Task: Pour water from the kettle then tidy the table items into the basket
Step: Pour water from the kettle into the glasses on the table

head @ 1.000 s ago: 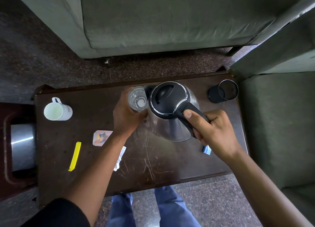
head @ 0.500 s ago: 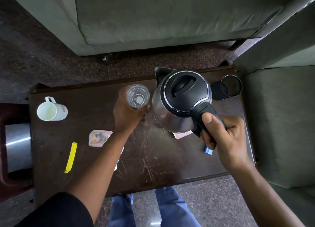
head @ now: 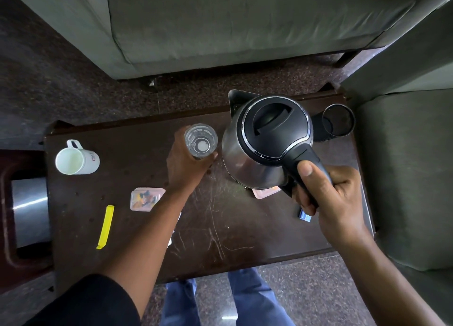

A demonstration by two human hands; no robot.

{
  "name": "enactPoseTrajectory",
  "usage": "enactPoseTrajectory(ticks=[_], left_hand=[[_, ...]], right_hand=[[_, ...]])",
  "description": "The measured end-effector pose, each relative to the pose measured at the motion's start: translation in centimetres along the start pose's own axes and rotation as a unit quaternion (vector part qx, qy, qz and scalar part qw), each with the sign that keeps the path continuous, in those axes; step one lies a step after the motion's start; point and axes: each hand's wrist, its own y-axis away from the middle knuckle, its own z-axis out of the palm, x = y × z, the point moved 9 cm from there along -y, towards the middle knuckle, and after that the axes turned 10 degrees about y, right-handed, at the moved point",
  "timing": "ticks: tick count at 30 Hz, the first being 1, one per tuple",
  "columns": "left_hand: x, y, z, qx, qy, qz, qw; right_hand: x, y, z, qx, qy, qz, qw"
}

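A steel kettle [head: 255,159] with a black lid hangs above the dark wooden table [head: 220,227]; my right hand [head: 328,195] grips its black handle. Its spout points away from me, to the right of a clear glass [head: 200,140] that my left hand [head: 186,166] holds upright from the left side. The glass looks to have some water in it. On the table lie a white mug [head: 77,160], a yellow clip [head: 106,226], a small pink-rimmed box [head: 145,199], a pink item [head: 266,192] under the kettle and a small blue item [head: 305,216] below my right hand.
The black kettle base [head: 338,122] sits at the table's far right corner. A metal container [head: 29,213] stands in a dark holder left of the table. Grey sofas lie beyond and to the right. My legs show below the near edge.
The kettle has swung right, away from the glass, and come level; its spout was over the glass a second ago. My left hand keeps the glass in place.
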Motion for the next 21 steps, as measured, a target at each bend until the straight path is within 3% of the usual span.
enactPoseTrajectory(ticks=[21], left_hand=[[-0.98, -0.51, 0.6, 0.002, -0.011, -0.011, 1.0]], right_hand=[[0.22, -0.62, 0.63, 0.002, -0.02, 0.012, 1.0]])
